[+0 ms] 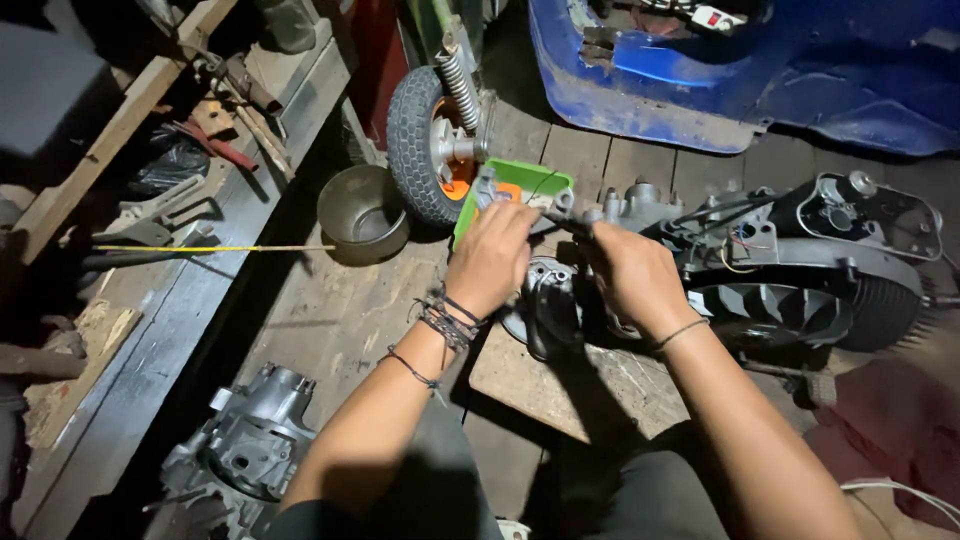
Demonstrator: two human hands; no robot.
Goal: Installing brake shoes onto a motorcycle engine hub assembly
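Lying nearest on the floor (pixel 330 320), at the lower left, a grey casing (pixel 250 450) is seen. Beyond it, both hands are held over an engine (pixel 790 270) that rests on a board (pixel 570 385). The left hand (pixel 490 258) is clenched on a small metal part (pixel 487 187) at the engine's front; the right hand (pixel 632 275) is closed around a dark tool (pixel 565 222), touching the same spot. Just behind, a green tray (pixel 525 180) is set beside a wheel (pixel 425 145) and a metal bowl (pixel 362 212). Farthest off, a blue body (pixel 700 80) is seen.
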